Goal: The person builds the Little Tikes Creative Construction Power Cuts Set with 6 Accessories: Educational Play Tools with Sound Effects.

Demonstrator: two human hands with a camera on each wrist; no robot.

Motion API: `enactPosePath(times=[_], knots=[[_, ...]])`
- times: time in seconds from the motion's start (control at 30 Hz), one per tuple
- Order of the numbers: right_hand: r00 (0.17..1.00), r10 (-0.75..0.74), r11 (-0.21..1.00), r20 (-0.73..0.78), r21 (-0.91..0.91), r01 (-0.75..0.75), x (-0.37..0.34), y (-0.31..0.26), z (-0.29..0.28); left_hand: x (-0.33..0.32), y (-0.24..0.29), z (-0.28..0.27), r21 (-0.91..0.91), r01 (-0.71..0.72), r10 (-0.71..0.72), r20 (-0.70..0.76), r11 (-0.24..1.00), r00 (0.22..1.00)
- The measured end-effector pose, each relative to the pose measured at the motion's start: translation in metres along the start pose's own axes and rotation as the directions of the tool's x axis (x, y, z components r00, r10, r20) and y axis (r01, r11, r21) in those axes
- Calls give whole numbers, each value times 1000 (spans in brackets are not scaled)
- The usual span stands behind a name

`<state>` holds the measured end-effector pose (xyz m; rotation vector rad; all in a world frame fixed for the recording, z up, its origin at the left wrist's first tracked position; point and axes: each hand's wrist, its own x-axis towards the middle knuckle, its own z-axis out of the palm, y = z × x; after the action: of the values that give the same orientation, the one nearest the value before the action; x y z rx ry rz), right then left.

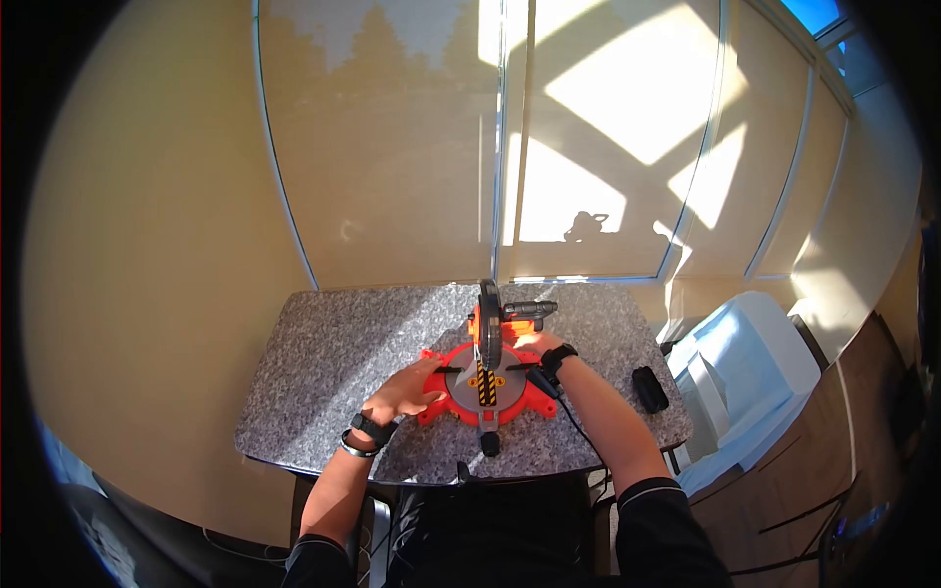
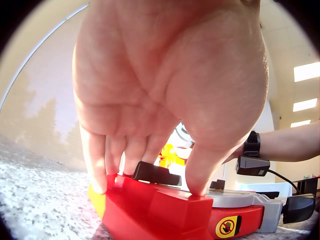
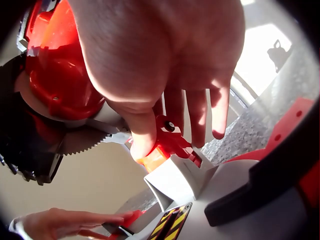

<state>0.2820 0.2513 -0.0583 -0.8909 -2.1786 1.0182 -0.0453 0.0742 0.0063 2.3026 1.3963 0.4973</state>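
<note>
A red and grey toy mitre saw (image 1: 459, 382) with a black toothed blade (image 3: 82, 142) stands on the speckled table, its saw head raised. My left hand (image 1: 400, 390) rests on the left side of the red base (image 2: 160, 210), fingers and thumb straight, beside a black fence piece (image 2: 156, 174). Behind the saw head, my right hand (image 1: 537, 343) is at the rear pivot; in the right wrist view this hand (image 3: 165, 60) has its thumb on the orange-red part (image 3: 155, 157) and its other fingers extended downward. Whether those fingers grip the pivot, I cannot tell.
On the right of the granite-patterned table (image 1: 323, 343) lies a black case (image 1: 649, 389). A white chair (image 1: 750, 363) with a pale blue cover stands to the right. Panelled partitions (image 1: 382, 147) rise behind the table. A cable runs from my right wrist camera.
</note>
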Motion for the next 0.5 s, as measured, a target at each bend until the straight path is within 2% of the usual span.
enactPosePath(times=[0.1,0.2,0.27,0.3,0.37,0.5], knots=[[1000,19,999,-16,30,-19,-12,-38,-1,2,-2,0,-9,-28,28,8,1000,1000],[989,148,989,-26,-7,-148,-31,-102,-2,1,4,-3,9,-27,27,5,1000,1000],[972,230,972,-39,-33,-232,-35,-124,-3,2,4,-2,21,-8,7,10,1000,1000],[972,230,972,-42,-34,-231,-35,-124,-1,2,4,-1,33,11,-12,16,999,1000],[991,40,994,-128,110,-26,-37,-122,3,3,3,-1,42,-1,1,15,999,1000],[994,29,996,-110,90,-20,-37,-115,6,4,4,1,63,5,-5,10,998,1000]])
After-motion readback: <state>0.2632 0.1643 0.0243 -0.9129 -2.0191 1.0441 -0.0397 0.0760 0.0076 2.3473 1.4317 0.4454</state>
